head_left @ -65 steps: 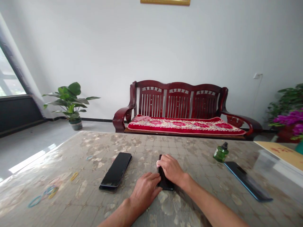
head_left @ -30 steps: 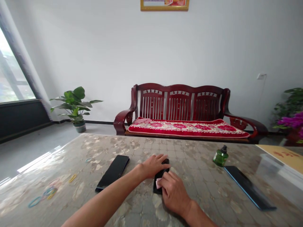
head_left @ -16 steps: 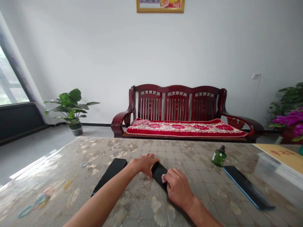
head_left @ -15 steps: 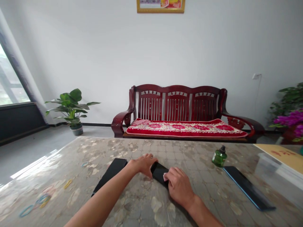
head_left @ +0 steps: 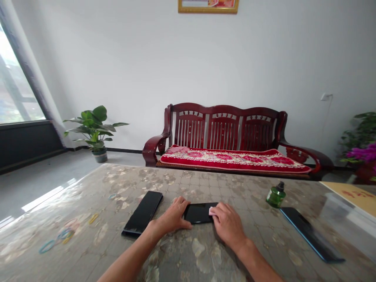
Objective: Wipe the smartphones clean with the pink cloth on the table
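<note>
A black smartphone (head_left: 199,213) lies crosswise on the table between my hands, screen up. My left hand (head_left: 175,214) grips its left end, thumb at the near edge and fingers at the far edge. Over the right end of the screen, my right hand (head_left: 229,223) is closed on a small pale pink wiping piece (head_left: 211,211), cloth or paper, mostly hidden by the fingers. A second dark phone (head_left: 143,213) rests left of my left hand, partly beside the forearm. Off to the right lies a third phone (head_left: 311,234) with a blue edge.
On the table (head_left: 176,182), a green pump bottle (head_left: 276,195) stands at the right, near a clear plastic box (head_left: 343,211) and a yellow folder (head_left: 349,192). Coloured rubber bands (head_left: 63,236) lie at the left. Behind the table is a wooden bench (head_left: 223,129).
The phone between my hands has turned from slanted to nearly crosswise. My left hand has shifted to its left end, and the pink piece sits near the right end. The view has shifted slightly.
</note>
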A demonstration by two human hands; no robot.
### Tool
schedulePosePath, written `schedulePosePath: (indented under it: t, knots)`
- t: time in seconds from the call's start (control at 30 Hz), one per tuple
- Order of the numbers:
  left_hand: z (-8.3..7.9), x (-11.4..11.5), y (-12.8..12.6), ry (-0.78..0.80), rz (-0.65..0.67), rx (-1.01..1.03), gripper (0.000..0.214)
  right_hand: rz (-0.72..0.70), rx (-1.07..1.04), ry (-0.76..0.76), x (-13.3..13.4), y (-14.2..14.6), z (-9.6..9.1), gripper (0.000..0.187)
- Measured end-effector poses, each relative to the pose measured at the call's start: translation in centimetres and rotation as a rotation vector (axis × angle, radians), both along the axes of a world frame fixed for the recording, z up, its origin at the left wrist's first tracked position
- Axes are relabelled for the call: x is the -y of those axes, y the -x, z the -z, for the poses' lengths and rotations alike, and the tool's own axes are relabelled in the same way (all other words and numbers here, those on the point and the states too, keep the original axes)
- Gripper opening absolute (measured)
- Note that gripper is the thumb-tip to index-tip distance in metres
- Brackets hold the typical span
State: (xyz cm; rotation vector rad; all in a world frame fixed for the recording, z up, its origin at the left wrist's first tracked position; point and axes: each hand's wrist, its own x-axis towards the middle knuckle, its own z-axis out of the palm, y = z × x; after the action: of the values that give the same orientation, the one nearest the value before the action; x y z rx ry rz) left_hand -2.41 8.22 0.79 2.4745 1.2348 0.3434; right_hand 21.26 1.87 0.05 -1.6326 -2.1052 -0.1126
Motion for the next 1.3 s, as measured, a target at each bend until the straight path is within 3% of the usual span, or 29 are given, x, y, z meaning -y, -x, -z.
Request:
schedulePosePath:
  t: [0.17,0.4,0.67,0.77,0.97,1.3]
  knots:
    - [0.2,-0.8,0.1,0.034,0.026,0.087,0.067,-0.075,0.040,0.014,-0.3,0.2,-0.2,0.021]
    - [0.5,-1.3,0.1,0.054,0.030,0.137,0.065,0.082,0.092,0.036,-2.0,-1.5,-0.4,0.027]
    - [0.5,-1.7,0.0,0.047,0.052,0.124,0.062,-0.009,0.133,0.001,-3.7,4.1,0.1,0.021]
    - [0.6,-1.7,0.0,0.051,0.057,0.137,0.061,-0.023,0.137,-0.014,-3.4,3.4,0.1,0.022]
    - [0.6,-1.8,0.0,0.069,0.047,0.117,0.060,0.060,0.119,-0.021,-2.3,-0.9,-0.1,0.027]
    - [0.9,-1.9,0.0,0.032,0.052,0.100,0.061,-0.106,0.027,-0.011,1.4,-0.1,0.7,0.025]
